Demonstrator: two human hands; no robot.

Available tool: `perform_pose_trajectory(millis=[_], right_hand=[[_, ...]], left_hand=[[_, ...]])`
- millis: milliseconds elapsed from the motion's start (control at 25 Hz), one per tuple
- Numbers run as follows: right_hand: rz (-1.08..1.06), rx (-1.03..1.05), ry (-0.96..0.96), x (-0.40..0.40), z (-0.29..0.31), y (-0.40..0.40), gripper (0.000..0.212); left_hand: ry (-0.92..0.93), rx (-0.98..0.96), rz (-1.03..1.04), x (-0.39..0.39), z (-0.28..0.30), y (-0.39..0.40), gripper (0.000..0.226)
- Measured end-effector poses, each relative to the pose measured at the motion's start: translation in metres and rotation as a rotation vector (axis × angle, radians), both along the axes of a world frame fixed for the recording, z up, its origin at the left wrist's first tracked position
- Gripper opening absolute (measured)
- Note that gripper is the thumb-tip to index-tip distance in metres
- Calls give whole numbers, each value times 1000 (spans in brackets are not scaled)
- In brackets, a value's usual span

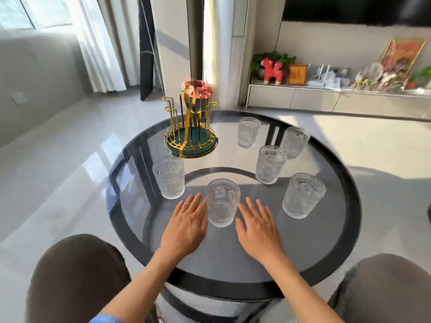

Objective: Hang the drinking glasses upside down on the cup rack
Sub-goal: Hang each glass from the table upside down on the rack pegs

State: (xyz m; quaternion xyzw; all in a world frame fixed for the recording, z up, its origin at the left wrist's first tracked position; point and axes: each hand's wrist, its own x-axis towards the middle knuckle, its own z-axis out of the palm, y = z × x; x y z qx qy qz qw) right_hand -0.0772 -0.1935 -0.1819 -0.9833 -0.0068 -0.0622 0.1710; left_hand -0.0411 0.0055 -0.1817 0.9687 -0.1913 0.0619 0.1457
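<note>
Round glass worktop [331, 241]: six glasses [222, 202] stand upright, mouths up, beside the gold cup rack [190, 127]. Left hand [184, 227] and right hand [258, 226] flank the nearest glass, fingers spread flat, gripping nothing.

sunlit pale tiled floor [70, 164], white curtains [93, 43], low media cabinet [326, 101], round glass table [338, 183]

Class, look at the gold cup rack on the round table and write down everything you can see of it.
The cup rack looks like gold-coloured metal wire: upright posts with looped tops rise from a round, dark green base tray ringed by a low gold rail. It stands upright on the far left of the glass table. No glass hangs on it; all six glasses stand apart on the tabletop. Neither hand touches it.
</note>
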Motion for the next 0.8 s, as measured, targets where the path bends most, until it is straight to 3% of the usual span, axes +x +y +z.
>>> perform_pose_trajectory(millis=[240, 360, 480, 600, 800], right_hand=[[-93, 260, 62, -8, 3, 12, 90], [-157, 394, -78, 0, 10, 27, 80], [-205, 714, -155, 10, 25, 34, 62], [-118, 1088, -221, 35, 48, 31, 58], [9, 1200, -423, 102, 131, 23, 63]], left_hand=[[41, 66, 14, -1, 2, -2, 51], [90, 76, 54, -2, 9, -14, 48], [132, -127, 15, 4, 34, -13, 38], [-25, -366, 10, 26, 75, -4, 33], [-208, -595, 68, 100, 144, 23, 18]])
